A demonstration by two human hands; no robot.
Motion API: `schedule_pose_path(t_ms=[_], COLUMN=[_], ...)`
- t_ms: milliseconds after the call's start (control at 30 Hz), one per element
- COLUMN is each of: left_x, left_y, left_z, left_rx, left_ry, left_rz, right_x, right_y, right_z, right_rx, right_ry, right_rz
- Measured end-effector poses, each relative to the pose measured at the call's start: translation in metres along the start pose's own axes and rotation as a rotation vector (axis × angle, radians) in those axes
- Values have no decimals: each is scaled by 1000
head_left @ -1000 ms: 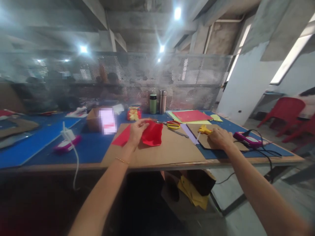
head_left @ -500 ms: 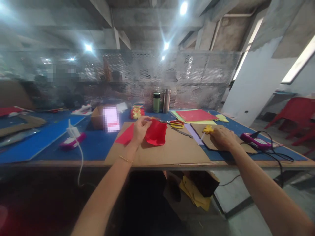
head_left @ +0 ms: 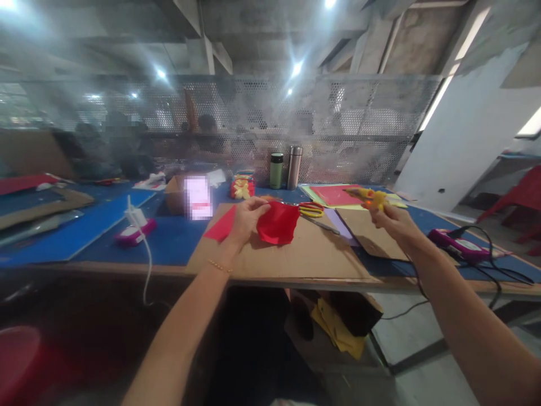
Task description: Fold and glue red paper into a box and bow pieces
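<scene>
My left hand (head_left: 248, 219) pinches the upper left edge of a curled piece of red felt (head_left: 278, 224), held over a brown cardboard sheet (head_left: 291, 262). In my right hand (head_left: 393, 221) is a yellow glue gun (head_left: 374, 200) with an orange light on it, raised above the table and pointing left. Another flat red piece (head_left: 221, 224) lies on the cardboard under my left wrist. Just behind the held felt are yellow-handled scissors (head_left: 311, 210), and a second metal tool (head_left: 325, 226), perhaps a blade, lies beside them.
Coloured sheets (head_left: 333, 194) lie at the back right, near a green bottle (head_left: 276, 171) and a steel flask (head_left: 295, 168). Purple power strips stand left (head_left: 135, 232) and right (head_left: 459, 246), with trailing cables. A cardboard box (head_left: 174, 195) stands behind a lit phone (head_left: 198, 197).
My right hand has lifted the glue gun from low over the right-hand cardboard board and turned it leftward. My left hand still holds the red felt. The view has shifted slightly.
</scene>
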State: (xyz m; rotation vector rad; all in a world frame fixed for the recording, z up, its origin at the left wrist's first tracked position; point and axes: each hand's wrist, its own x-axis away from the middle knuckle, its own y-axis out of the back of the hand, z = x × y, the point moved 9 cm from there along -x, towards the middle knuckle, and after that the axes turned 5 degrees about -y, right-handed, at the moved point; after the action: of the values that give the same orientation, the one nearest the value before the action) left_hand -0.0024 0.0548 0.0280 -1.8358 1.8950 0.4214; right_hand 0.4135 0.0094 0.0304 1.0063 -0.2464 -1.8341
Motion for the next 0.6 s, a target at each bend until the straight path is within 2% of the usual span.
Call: schedule_pose_path(t_ms=[100, 200, 333, 433, 600], left_x=[-1, -1, -1, -1, 0], left_y=[10, 18, 13, 13, 17], left_z=[-11, -26, -33, -32, -34], left_rx=[-73, -244, -395, -456, -514], left_ry=[-84, -198, -276, -324, -460], left_rz=[-72, -125, -91, -88, -106], right_x=[0, -1, -8, -12, -1], right_y=[-17, -44, -79, -99, -116], right_z=[44, 87, 132, 149, 147], right_rx=[-258, -466, -600, -634, -740], right_ry=[8, -3, 57, 121, 125], right_rz=[95, 233, 394, 465, 545])
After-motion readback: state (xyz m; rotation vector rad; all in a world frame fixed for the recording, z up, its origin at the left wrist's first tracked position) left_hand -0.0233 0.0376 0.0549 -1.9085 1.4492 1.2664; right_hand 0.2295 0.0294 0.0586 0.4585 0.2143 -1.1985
